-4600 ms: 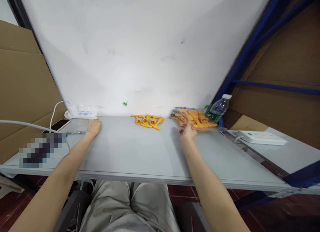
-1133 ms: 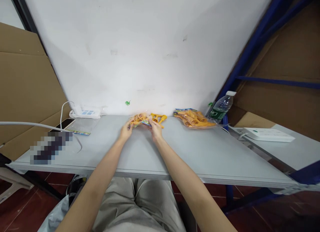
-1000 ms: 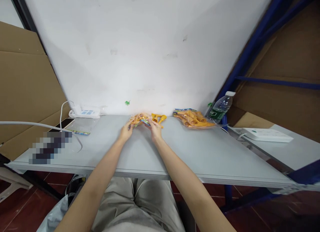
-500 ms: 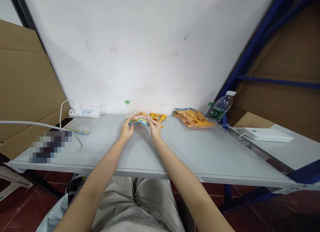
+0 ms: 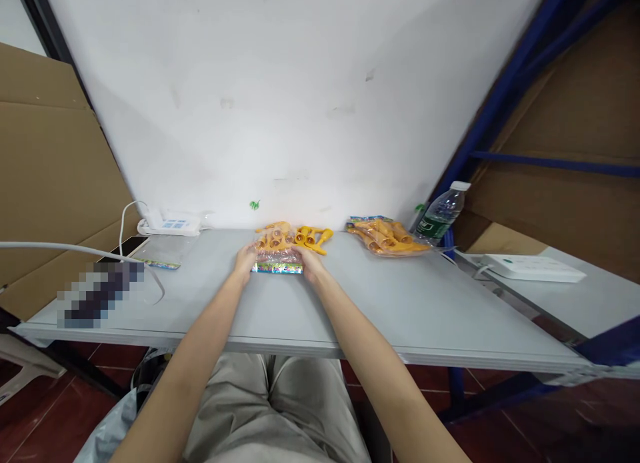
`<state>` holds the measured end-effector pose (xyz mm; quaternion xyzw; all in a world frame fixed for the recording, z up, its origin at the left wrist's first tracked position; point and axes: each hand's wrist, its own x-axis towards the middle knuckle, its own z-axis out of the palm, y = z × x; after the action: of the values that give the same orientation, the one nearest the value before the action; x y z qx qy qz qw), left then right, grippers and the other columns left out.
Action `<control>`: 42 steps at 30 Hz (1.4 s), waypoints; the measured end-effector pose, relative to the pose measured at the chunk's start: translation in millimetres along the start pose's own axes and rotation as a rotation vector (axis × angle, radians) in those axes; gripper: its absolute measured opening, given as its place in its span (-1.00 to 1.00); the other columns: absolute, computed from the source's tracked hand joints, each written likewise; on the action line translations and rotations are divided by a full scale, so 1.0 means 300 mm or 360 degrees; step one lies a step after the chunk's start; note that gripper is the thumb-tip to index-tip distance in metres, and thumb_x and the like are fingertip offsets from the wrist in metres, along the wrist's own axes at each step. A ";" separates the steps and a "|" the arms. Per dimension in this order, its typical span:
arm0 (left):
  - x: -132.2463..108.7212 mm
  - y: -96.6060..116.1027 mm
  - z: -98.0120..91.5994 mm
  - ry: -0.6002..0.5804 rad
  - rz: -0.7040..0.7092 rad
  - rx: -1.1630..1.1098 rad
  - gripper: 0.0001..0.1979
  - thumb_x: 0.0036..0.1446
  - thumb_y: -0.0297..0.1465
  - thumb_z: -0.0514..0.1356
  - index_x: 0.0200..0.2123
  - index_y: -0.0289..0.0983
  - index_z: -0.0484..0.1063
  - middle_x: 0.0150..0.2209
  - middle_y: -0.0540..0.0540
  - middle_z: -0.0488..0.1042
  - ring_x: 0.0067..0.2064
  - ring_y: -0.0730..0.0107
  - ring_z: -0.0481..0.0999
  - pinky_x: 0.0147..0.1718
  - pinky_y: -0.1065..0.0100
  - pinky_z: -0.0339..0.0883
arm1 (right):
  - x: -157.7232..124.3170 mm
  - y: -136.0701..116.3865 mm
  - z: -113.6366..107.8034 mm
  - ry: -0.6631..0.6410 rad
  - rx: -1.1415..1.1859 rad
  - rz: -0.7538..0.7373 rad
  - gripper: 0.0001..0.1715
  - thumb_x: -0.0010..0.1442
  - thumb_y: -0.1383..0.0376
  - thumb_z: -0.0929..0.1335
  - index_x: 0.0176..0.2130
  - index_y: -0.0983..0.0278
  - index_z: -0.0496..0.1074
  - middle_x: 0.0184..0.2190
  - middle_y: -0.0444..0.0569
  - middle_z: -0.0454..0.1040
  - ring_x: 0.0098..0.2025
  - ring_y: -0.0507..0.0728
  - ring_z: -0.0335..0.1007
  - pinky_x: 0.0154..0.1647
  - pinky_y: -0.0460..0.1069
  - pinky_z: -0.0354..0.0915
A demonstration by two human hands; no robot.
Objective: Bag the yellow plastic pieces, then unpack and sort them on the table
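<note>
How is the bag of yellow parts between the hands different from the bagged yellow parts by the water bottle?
The clear bag of yellow plastic parts is gripped at both ends by the left hand and right hand; the heap of bagged yellow parts by the clear water bottle lies untouched. The held bag's colourful strip faces the person; the heap's sits at its far end. Both hold yellow parts in clear plastic.

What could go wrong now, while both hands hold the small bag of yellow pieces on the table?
1. The left hand and right hand grip the clear bag only at its ends. If its mouth is open, which I cannot tell, pieces may slip out.
2. The loose yellow pieces lie just behind the bag, so a forward push could scatter them.
</note>
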<state>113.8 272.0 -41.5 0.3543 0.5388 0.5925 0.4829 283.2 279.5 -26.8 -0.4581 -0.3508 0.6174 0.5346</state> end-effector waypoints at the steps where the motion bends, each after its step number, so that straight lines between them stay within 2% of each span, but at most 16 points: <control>1: -0.004 -0.005 0.003 0.0001 0.0171 0.0101 -0.61 0.07 -0.47 0.25 0.02 -0.28 0.44 -0.14 -0.17 0.60 -0.21 0.28 0.62 -0.14 0.25 0.48 | 0.006 0.005 0.002 0.0039 0.0007 -0.0059 -0.86 0.08 0.41 0.39 -0.50 0.26 0.41 -0.49 -0.08 0.56 -0.39 0.07 0.50 -0.27 -0.07 0.42; 4: -0.024 -0.015 0.015 -0.0093 0.0691 0.0347 -0.56 0.10 -0.56 0.17 0.07 -0.20 0.44 0.09 -0.12 0.49 0.11 0.26 0.48 0.14 0.24 0.30 | 0.015 0.008 0.010 0.0004 0.0077 -0.0285 -0.88 0.07 0.35 0.42 -0.49 0.25 0.45 -0.43 -0.06 0.58 -0.27 0.09 0.53 -0.17 -0.06 0.42; 7: -0.047 -0.013 0.023 -0.0236 0.0941 0.0497 -0.51 0.14 -0.56 0.13 0.13 -0.14 0.40 0.24 -0.03 0.34 0.28 0.29 0.28 0.26 0.28 0.14 | 0.007 -0.006 0.015 -0.0111 0.0180 -0.0473 -0.89 0.05 0.25 0.44 -0.44 0.24 0.50 -0.30 -0.02 0.60 -0.13 0.11 0.52 -0.06 -0.03 0.40; 9: -0.060 -0.007 0.025 -0.0281 0.1043 0.0556 -0.50 0.19 -0.51 0.10 0.19 -0.14 0.33 0.27 -0.02 0.29 0.31 0.30 0.21 0.28 0.27 0.09 | -0.004 -0.019 0.016 -0.0131 0.0220 -0.0547 -0.86 0.03 0.20 0.45 -0.42 0.23 0.51 -0.24 -0.02 0.60 -0.07 0.12 0.50 -0.01 -0.02 0.39; 12: -0.072 0.005 0.022 -0.0270 0.1183 0.0620 -0.51 0.25 -0.42 0.06 0.25 -0.15 0.25 0.27 -0.06 0.28 0.30 0.29 0.23 0.29 0.24 0.06 | -0.019 -0.037 0.012 -0.0143 0.0187 -0.0627 -0.77 0.00 0.11 0.46 -0.39 0.21 0.52 -0.22 -0.01 0.59 -0.02 0.14 0.48 0.00 0.01 0.39; 17: -0.077 0.021 0.013 -0.0205 0.1502 0.0904 -0.51 0.30 -0.37 -0.05 0.28 -0.21 0.19 0.27 -0.17 0.29 0.27 0.24 0.29 0.30 0.16 -0.01 | -0.031 -0.056 0.008 -0.0156 0.0138 -0.0832 -0.67 -0.07 0.01 0.48 -0.40 0.21 0.53 -0.25 -0.03 0.59 0.00 0.19 0.46 -0.01 0.06 0.39; 22: -0.080 0.032 0.010 -0.0098 0.1657 0.1013 -0.51 0.34 -0.31 -0.14 0.29 -0.21 0.16 0.24 -0.23 0.32 0.30 0.24 0.24 0.31 0.12 -0.07 | -0.073 -0.115 0.028 -0.0172 -0.0075 -0.1148 -0.66 -0.03 -0.02 0.45 -0.48 0.19 0.56 -0.21 -0.04 0.60 0.07 0.26 0.40 0.12 0.14 0.28; 28: -0.085 0.049 0.003 0.0009 0.1602 0.0953 -0.49 0.33 -0.21 -0.07 0.29 -0.20 0.17 0.26 -0.22 0.29 0.34 0.22 0.16 0.31 0.10 -0.07 | -0.138 -0.230 0.071 -0.0389 -0.0320 -0.1494 -0.74 0.07 0.05 0.44 -0.46 0.16 0.59 -0.03 -0.05 0.53 0.22 0.29 0.26 0.26 0.20 0.13; 32: -0.105 0.072 0.002 0.0044 0.1471 0.0654 -0.45 0.30 -0.21 0.00 0.33 -0.14 0.08 0.30 -0.16 0.23 0.35 0.26 0.14 0.29 0.20 0.02 | -0.132 -0.262 0.075 -0.0427 -0.0299 -0.1452 -0.80 0.01 0.10 0.49 -0.49 0.16 0.58 0.00 -0.06 0.52 0.30 0.34 0.14 0.24 0.26 0.13; 34: -0.111 0.084 0.002 0.0007 0.1333 0.0408 -0.34 0.28 -0.23 0.05 0.38 -0.11 -0.09 0.29 -0.17 0.25 0.29 0.29 0.26 0.23 0.27 0.14 | -0.119 -0.249 0.065 -0.0407 -0.0256 -0.1400 -0.81 -0.02 0.10 0.50 -0.49 0.16 0.58 0.00 -0.04 0.51 0.27 0.33 0.19 0.22 0.23 0.18; 36: -0.106 0.092 0.001 -0.0053 0.1132 0.0142 -0.25 0.24 -0.25 0.10 0.39 -0.11 -0.22 0.20 -0.19 0.37 0.14 0.31 0.45 0.12 0.30 0.28 | -0.100 -0.215 0.047 -0.0405 -0.0244 -0.1362 -0.80 -0.03 0.09 0.50 -0.44 0.16 0.60 0.00 -0.02 0.52 0.22 0.29 0.27 0.20 0.19 0.21; 37: -0.098 0.094 -0.002 -0.0077 0.1013 0.0024 -0.24 0.23 -0.26 0.11 0.39 -0.13 -0.21 0.12 -0.20 0.46 0.04 0.32 0.53 0.06 0.30 0.33 | -0.088 -0.192 0.036 -0.0395 -0.0239 -0.1332 -0.78 -0.03 0.08 0.50 -0.41 0.16 0.61 -0.02 -0.02 0.53 0.18 0.27 0.32 0.19 0.16 0.23; 39: -0.076 0.093 -0.011 -0.0116 0.0759 -0.0135 -0.34 0.21 -0.23 0.12 0.33 -0.22 0.01 -0.10 -0.18 0.58 -0.15 0.31 0.60 -0.08 0.30 0.41 | -0.061 -0.139 0.012 -0.0334 -0.0219 -0.1196 -0.75 -0.06 0.07 0.50 -0.40 0.17 0.60 -0.14 -0.01 0.58 0.07 0.24 0.41 0.14 0.13 0.28; 42: -0.040 0.081 -0.025 -0.0100 0.0477 -0.0153 -0.57 0.14 -0.15 0.17 -0.01 -0.32 0.39 -0.40 -0.11 0.58 -0.38 0.32 0.59 -0.30 0.34 0.43 | -0.017 -0.069 -0.019 -0.0289 -0.0160 -0.0836 -0.75 -0.13 0.09 0.50 -0.47 0.20 0.55 -0.42 -0.06 0.56 -0.19 0.18 0.50 -0.02 0.08 0.38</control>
<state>105.6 259.5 -17.9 0.4257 0.4355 0.6716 0.4221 295.5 278.0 -8.7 -0.3202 -0.5342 0.4781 0.6193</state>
